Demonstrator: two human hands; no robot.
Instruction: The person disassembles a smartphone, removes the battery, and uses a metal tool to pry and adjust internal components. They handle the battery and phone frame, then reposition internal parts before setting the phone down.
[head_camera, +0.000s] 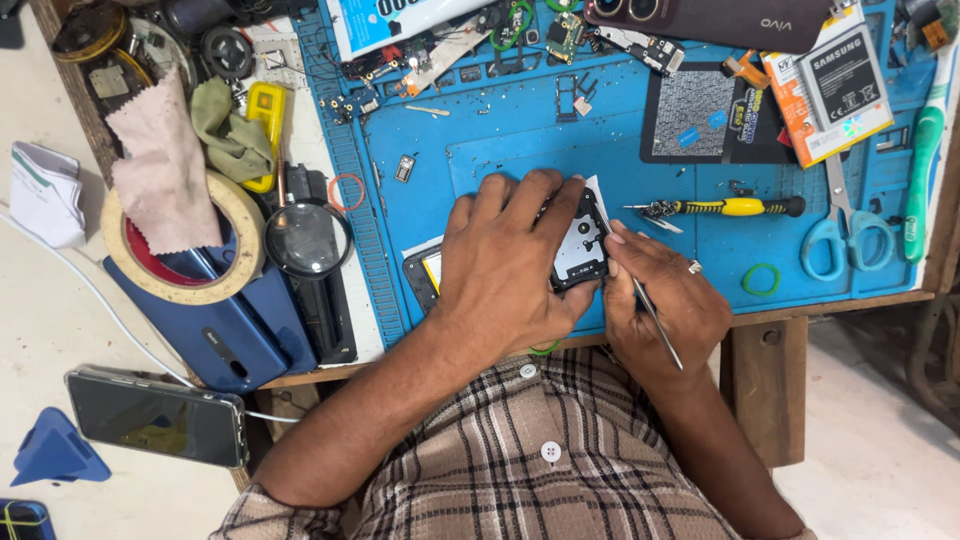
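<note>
**Tool tip meets phone from the right**

While the blue mat (520, 140) bears the opened phone (578, 240) near its front edge, left hand (505, 265) clamps it flat; right hand (665, 300) pinches thin tweezers (655, 320), tip touching the phone's right edge.

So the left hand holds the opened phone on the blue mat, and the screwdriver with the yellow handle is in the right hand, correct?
Not quite. The left hand does hold the opened phone on the blue mat, but the screwdriver with the yellow handle lies on the mat. The head view shows the right hand holding thin metal tweezers.
</note>
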